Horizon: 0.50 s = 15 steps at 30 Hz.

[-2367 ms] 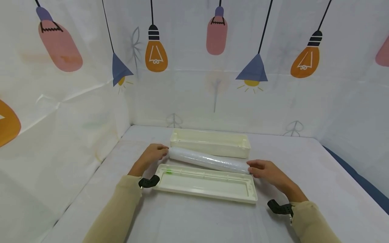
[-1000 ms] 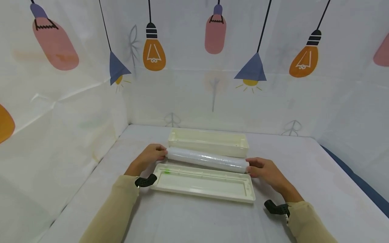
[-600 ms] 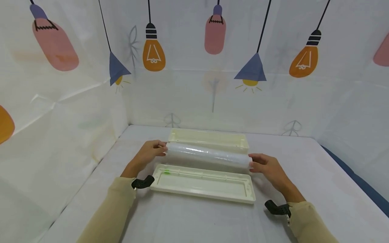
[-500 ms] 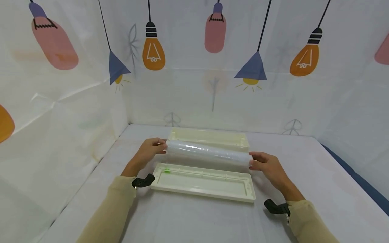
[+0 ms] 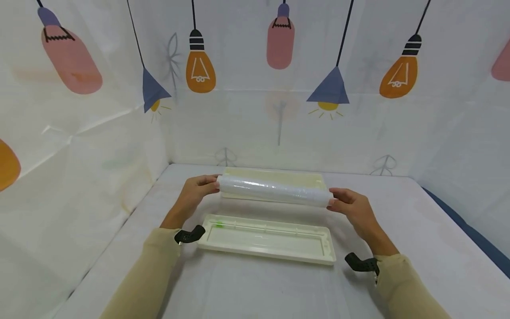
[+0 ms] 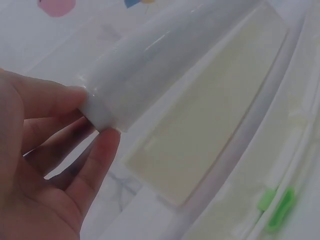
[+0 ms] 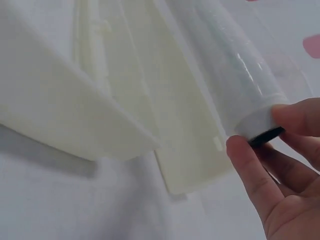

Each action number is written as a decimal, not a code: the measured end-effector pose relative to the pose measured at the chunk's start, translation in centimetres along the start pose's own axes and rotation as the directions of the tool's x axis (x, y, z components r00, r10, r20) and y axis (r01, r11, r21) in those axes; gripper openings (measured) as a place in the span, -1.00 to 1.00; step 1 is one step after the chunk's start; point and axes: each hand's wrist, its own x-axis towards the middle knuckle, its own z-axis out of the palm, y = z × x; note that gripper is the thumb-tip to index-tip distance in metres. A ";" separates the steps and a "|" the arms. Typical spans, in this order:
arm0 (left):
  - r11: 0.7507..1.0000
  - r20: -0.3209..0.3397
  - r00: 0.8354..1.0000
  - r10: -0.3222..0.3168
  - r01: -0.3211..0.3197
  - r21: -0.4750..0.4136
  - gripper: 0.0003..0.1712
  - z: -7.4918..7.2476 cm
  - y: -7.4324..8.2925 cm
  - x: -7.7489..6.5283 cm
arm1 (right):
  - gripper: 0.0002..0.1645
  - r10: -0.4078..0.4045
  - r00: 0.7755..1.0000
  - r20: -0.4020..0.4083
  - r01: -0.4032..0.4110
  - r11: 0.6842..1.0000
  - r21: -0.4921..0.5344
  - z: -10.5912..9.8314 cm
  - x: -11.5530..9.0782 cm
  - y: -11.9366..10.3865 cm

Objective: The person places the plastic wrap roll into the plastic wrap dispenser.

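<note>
A roll of clear plastic wrap (image 5: 275, 191) is held level between both hands, raised in front of and partly over a long cream box (image 5: 275, 175). My left hand (image 5: 193, 195) pinches its left end between thumb and fingers; the left wrist view shows the grip on the roll's rim (image 6: 102, 112). At the other end my right hand (image 5: 356, 210) pinches the roll, where a dark core opening (image 7: 267, 137) shows in the right wrist view. The roll hides much of the box's inside. Nearer me lies the cream lid (image 5: 264, 240), inner side up.
A small green slider (image 5: 219, 224) sits on the lid's rail at its left. The white table (image 5: 247, 290) carries everything. Behind and to the left stand fabric walls (image 5: 247, 128) printed with lamps and bulbs. Both wrists wear black camera mounts (image 5: 190, 235).
Both hands have lifted the plastic wrap roll off the table and moved it away from me, up to the box's front and opening. Box and lid have stayed put.
</note>
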 end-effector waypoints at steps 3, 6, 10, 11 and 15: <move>1.000 -0.011 1.000 -0.005 0.005 -0.021 -0.69 0.0 -0.1 0.1 | -0.41 -0.015 1.000 -0.005 0.015 1.000 -0.001 -0.1 0.3 -0.3; 0.999 -0.015 1.000 -0.012 0.011 -0.042 -0.64 0.1 -0.1 0.2 | -0.40 -0.028 1.000 -0.007 0.028 1.000 -0.004 -0.1 0.6 -0.6; 0.998 -0.027 0.999 -0.025 0.023 -0.059 -0.60 0.1 -0.2 0.4 | -0.38 -0.022 1.000 -0.011 0.022 1.000 -0.010 -0.1 0.9 -0.9; 0.998 -0.030 0.999 -0.027 0.025 -0.063 -0.61 0.1 -0.3 0.4 | -0.37 -0.019 1.000 -0.013 0.018 1.000 -0.010 0.0 1.0 -1.0; 0.997 -0.032 0.999 -0.025 0.023 -0.080 -0.61 0.1 -0.3 0.5 | -0.37 -0.006 1.000 -0.030 0.006 1.000 -0.010 0.2 1.1 -1.1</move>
